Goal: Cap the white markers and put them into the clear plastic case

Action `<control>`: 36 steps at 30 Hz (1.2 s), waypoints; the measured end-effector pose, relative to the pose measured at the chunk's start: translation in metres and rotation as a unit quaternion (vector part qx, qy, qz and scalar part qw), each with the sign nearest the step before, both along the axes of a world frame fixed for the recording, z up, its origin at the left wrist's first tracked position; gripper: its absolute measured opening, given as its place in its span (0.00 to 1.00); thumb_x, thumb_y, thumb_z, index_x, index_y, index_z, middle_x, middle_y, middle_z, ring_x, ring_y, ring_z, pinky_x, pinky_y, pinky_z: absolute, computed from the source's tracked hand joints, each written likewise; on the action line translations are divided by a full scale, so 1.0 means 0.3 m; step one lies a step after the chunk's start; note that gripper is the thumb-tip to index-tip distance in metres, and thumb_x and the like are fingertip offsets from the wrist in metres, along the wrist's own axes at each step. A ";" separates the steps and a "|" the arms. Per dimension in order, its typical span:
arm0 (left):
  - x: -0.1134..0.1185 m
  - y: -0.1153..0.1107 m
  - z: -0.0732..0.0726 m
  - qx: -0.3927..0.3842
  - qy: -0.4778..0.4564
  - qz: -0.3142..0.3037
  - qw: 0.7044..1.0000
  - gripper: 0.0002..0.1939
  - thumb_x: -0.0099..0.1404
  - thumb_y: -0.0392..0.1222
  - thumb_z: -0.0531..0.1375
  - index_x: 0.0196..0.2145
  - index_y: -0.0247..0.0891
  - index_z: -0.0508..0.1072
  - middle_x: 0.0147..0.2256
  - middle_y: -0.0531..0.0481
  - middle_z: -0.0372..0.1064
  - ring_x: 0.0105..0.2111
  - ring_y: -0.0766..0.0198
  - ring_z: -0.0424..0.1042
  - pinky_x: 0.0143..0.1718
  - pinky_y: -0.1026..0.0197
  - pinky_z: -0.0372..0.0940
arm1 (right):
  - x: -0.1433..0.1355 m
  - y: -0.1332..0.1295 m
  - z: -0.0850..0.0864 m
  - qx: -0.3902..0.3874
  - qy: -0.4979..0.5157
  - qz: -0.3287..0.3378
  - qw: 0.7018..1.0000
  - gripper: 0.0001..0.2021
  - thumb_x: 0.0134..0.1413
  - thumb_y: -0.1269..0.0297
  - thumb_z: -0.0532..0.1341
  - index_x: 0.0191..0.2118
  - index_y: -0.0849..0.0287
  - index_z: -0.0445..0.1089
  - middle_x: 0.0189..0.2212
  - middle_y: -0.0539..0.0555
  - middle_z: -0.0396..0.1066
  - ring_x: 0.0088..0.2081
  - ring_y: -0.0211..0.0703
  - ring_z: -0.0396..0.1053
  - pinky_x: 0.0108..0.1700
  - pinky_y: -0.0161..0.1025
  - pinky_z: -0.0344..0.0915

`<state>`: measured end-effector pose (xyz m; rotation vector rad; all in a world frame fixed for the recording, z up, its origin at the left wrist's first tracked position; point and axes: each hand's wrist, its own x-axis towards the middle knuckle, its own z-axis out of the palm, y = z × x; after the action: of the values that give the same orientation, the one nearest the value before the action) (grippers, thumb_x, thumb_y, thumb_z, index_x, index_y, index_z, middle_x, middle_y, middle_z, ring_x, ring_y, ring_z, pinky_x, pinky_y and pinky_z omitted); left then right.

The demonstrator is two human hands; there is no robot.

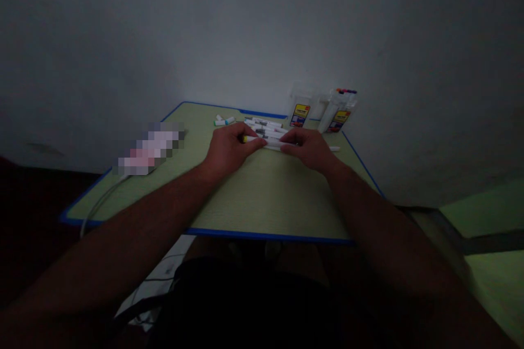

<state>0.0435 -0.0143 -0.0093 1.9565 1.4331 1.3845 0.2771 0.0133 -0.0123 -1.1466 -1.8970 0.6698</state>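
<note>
Both my hands hold one white marker (273,143) level above the table's far half. My left hand (231,146) pinches its left end, where a yellow tip shows beside the thumb. My right hand (308,147) grips the other end between thumb and fingers. Just behind lie several white markers (264,123) in a loose pile, partly hidden by my hands. Another white marker with a yellowish end (334,149) pokes out to the right of my right hand. Several short caps (221,122) with green and blue ends rest left of the pile.
Two clear plastic cases with yellow labels stand at the back right; the left case (301,114) looks unfilled, the right case (339,118) holds coloured-topped markers. A blurred-out object (153,147) with a cable lies on the left. The table (262,202) has a blue edge and meets a wall.
</note>
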 end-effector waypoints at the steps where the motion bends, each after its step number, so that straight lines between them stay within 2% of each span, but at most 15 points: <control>1: 0.001 -0.001 -0.001 0.000 -0.001 -0.003 1.000 0.10 0.55 0.48 0.71 0.31 0.39 0.80 0.28 0.53 0.75 0.27 0.63 0.68 0.31 0.59 0.61 | -0.001 -0.001 0.000 -0.003 -0.004 0.002 1.000 0.08 0.43 0.63 0.71 0.33 0.58 0.79 0.30 0.50 0.77 0.32 0.41 0.70 0.39 0.42 0.67; 10: 0.007 -0.005 -0.003 0.007 -0.006 -0.015 1.000 0.09 0.55 0.45 0.72 0.31 0.40 0.80 0.31 0.52 0.78 0.30 0.63 0.71 0.35 0.59 0.64 | -0.004 -0.005 -0.002 -0.019 -0.004 0.012 1.000 0.08 0.43 0.65 0.72 0.33 0.58 0.78 0.30 0.51 0.77 0.31 0.40 0.70 0.38 0.41 0.67; 17: -0.007 0.011 0.003 0.003 0.001 -0.018 1.000 0.07 0.58 0.44 0.70 0.32 0.39 0.80 0.31 0.52 0.77 0.30 0.62 0.70 0.36 0.59 0.63 | -0.007 -0.007 0.001 -0.008 0.029 -0.002 1.000 0.10 0.40 0.63 0.73 0.32 0.58 0.78 0.30 0.50 0.77 0.32 0.41 0.71 0.39 0.42 0.68; 23: -0.024 0.037 -0.006 -0.063 0.032 -0.059 0.996 0.08 0.59 0.46 0.68 0.30 0.38 0.79 0.26 0.53 0.72 0.28 0.63 0.65 0.31 0.59 0.57 | -0.028 -0.038 0.030 0.028 0.056 -0.044 0.997 0.12 0.40 0.62 0.74 0.33 0.58 0.79 0.31 0.51 0.77 0.32 0.42 0.71 0.37 0.41 0.67; 30: -0.028 0.042 -0.017 -0.091 0.013 -0.090 0.992 0.10 0.61 0.47 0.66 0.35 0.37 0.80 0.32 0.49 0.77 0.32 0.60 0.71 0.37 0.58 0.63 | -0.043 -0.047 0.034 0.090 0.056 0.002 0.994 0.12 0.42 0.59 0.75 0.34 0.57 0.80 0.29 0.50 0.77 0.32 0.41 0.71 0.38 0.40 0.66; 36: -0.030 0.048 -0.023 -0.096 0.010 -0.089 0.991 0.09 0.61 0.44 0.66 0.37 0.37 0.81 0.33 0.48 0.78 0.33 0.59 0.72 0.38 0.56 0.64 | -0.045 -0.044 0.030 0.104 0.044 0.021 0.993 0.13 0.44 0.58 0.75 0.36 0.57 0.81 0.29 0.49 0.78 0.30 0.39 0.70 0.35 0.38 0.66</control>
<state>0.0345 0.0002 -0.0163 1.9254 1.3122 1.1099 0.2637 0.0001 -0.0032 -0.9336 -1.8712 0.5233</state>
